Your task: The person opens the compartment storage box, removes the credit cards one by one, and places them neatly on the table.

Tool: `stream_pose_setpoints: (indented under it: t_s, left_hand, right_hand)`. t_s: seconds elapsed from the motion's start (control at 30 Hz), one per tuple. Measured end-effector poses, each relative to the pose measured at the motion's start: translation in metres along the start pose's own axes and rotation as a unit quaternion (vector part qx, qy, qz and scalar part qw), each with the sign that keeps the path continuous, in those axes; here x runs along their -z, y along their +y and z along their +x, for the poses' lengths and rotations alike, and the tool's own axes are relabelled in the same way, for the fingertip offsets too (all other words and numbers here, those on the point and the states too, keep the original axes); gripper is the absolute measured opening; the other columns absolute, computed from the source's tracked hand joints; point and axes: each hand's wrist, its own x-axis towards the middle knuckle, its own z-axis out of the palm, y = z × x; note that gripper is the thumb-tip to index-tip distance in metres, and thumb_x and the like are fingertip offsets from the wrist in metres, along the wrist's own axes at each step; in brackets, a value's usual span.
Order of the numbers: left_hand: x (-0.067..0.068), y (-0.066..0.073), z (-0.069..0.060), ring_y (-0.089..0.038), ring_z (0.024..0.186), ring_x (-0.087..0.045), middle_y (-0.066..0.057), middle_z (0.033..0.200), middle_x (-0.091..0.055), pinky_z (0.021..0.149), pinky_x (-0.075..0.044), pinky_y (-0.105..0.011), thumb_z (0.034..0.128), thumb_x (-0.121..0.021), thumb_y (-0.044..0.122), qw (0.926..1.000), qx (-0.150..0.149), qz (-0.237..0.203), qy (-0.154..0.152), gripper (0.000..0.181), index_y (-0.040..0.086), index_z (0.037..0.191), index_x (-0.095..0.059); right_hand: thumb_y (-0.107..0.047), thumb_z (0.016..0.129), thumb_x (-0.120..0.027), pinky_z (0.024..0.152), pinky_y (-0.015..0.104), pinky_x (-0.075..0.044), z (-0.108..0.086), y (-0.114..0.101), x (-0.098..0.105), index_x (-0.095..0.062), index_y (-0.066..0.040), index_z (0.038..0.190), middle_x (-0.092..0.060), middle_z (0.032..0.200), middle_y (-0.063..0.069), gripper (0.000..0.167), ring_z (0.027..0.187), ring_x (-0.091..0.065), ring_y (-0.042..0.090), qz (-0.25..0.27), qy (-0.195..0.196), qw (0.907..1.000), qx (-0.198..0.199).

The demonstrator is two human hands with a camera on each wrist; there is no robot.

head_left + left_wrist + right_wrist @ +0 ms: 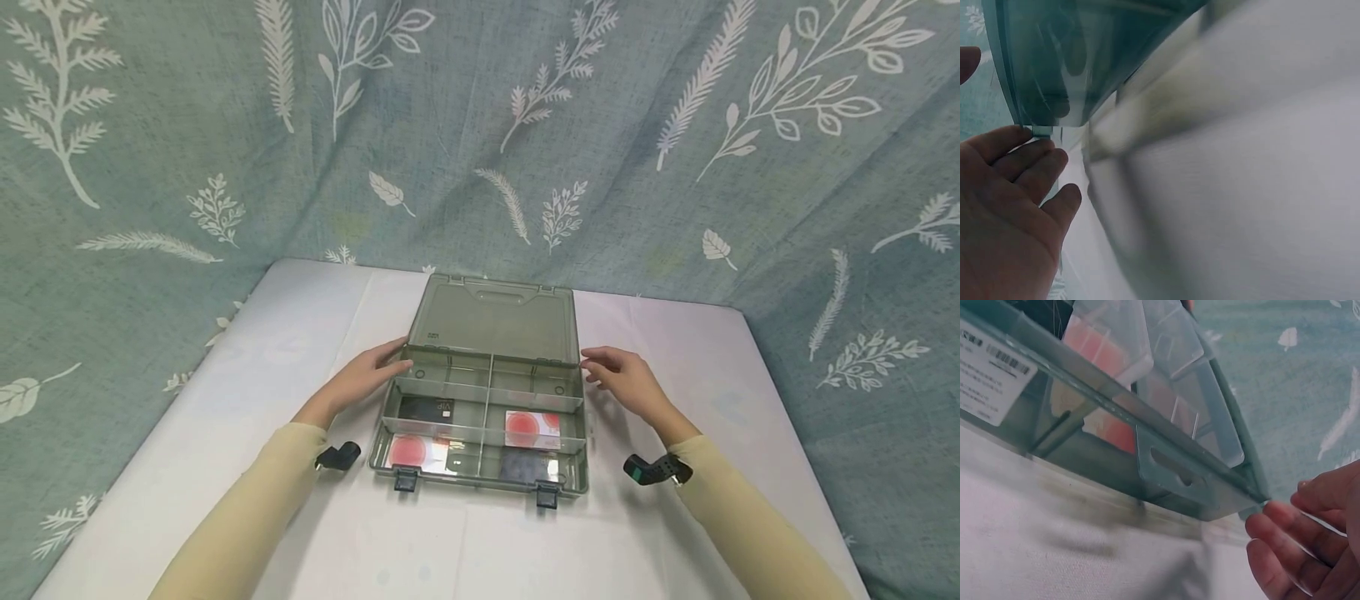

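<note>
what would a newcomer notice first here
The open, translucent green plastic compartment box sits on the white table, between the left hand and right hand. Red-and-white rectangular cards stand out in its front two rows. Behind hangs blue-green fabric with white leaf patterns.

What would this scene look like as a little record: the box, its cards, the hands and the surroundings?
Box: see-through, greenish, six compartments
Lid: open, laid back behind the compartments
Middle row: black card left, red-and-white card right
Front row: second red-and-white card left, dark card right
Left hand: at the box's back left, fingers extended
Right hand: by its back right, fingers slightly bent
Table: white
Backdrop: blue-green cloth, white leaf pattern
</note>
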Motion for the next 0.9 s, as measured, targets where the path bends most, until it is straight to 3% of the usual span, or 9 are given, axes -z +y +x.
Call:
stream_pose_setpoints:
  t_s: [0.27, 0.53, 0.9]
  left_hand:
    - [-0.006, -0.007, -0.019, -0.042, 0.151, -0.023, -0.017, 0.165, -0.027, 0.122, -0.019, -0.06, 0.1003, -0.064, 0.038, 0.9998, -0.006, 0.008, 0.018, 0.076, 0.011, 0.162, -0.028]
    - [-0.012, -0.01, -0.035, -0.042, 0.151, -0.024, -0.014, 0.165, -0.028, 0.121, -0.02, -0.063, 0.0898, -0.075, 0.049, 0.9992, -0.022, 0.025, 0.022, 0.092, 0.02, 0.163, -0.028]
    - [-0.016, -0.014, -0.049, -0.039, 0.151, -0.025, -0.009, 0.167, -0.025, 0.122, -0.021, -0.06, 0.0848, -0.083, 0.039, 0.9962, -0.08, 0.035, 0.007, 0.09, 0.014, 0.158, -0.038]
  right_hand:
    - [-0.014, 0.105, -0.059, 0.085, 0.043, -0.062, -0.01, -0.01, 0.002, -0.06, 0.003, 0.136, -0.07, 0.121, 0.02, 0.036, 0.101, -0.071, 0.032, 0.008, -0.014, 0.9999, 0.0]
    - [-0.019, 0.105, -0.059, 0.091, 0.048, -0.06, -0.02, -0.021, 0.002, -0.06, 0.0, 0.138, -0.068, 0.126, 0.021, 0.038, 0.104, -0.07, 0.03, 0.022, -0.042, 0.9987, -0.019]
    - [-0.019, 0.104, -0.06, 0.092, 0.043, -0.06, -0.034, -0.037, -0.001, -0.058, 0.005, 0.138, -0.065, 0.128, 0.025, 0.041, 0.108, -0.068, 0.034, 0.062, -0.092, 0.9933, -0.032]
